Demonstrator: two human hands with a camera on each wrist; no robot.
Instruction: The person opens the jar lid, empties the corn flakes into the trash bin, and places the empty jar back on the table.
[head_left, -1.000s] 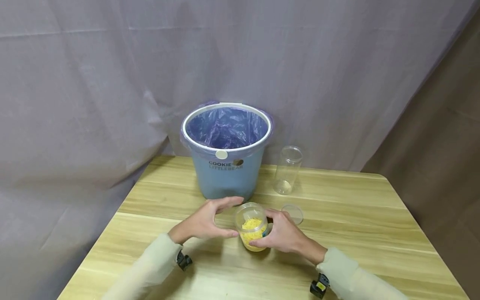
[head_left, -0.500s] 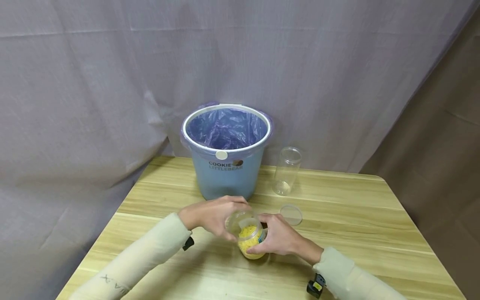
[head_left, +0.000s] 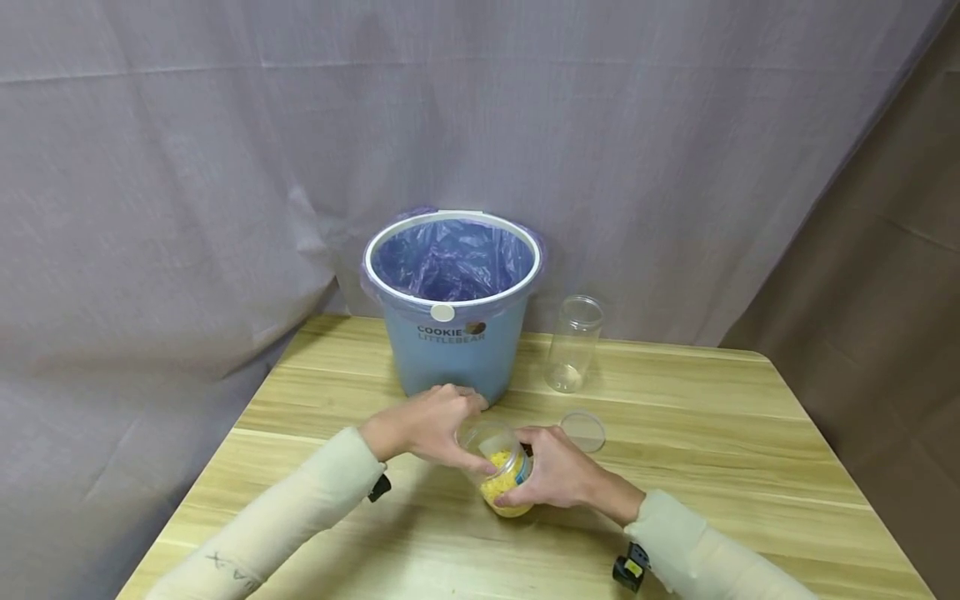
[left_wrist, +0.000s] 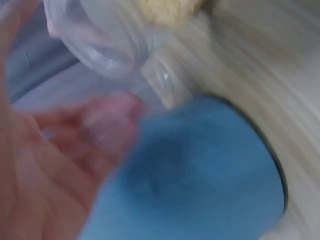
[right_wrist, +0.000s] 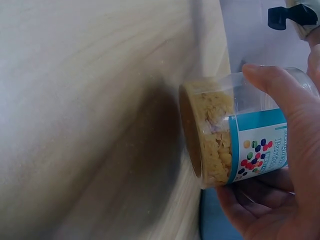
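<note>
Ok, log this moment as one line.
right hand: grips tilted jar; left hand: at jar's top; bin: beyond jar; cup: upright; disc: flat

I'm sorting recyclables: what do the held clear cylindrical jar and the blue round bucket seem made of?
Held clear cylindrical jar: glossy plastic, probably, from its transparent, shiny wall; glass remains possible. Blue round bucket: likely matte plastic, from its smooth, evenly coloured wall.

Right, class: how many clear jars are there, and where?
2. One labelled jar, holding yellow bits, is tilted in the right hand; the tall jar stands on the table beside the bucket, which could hide others.
</note>
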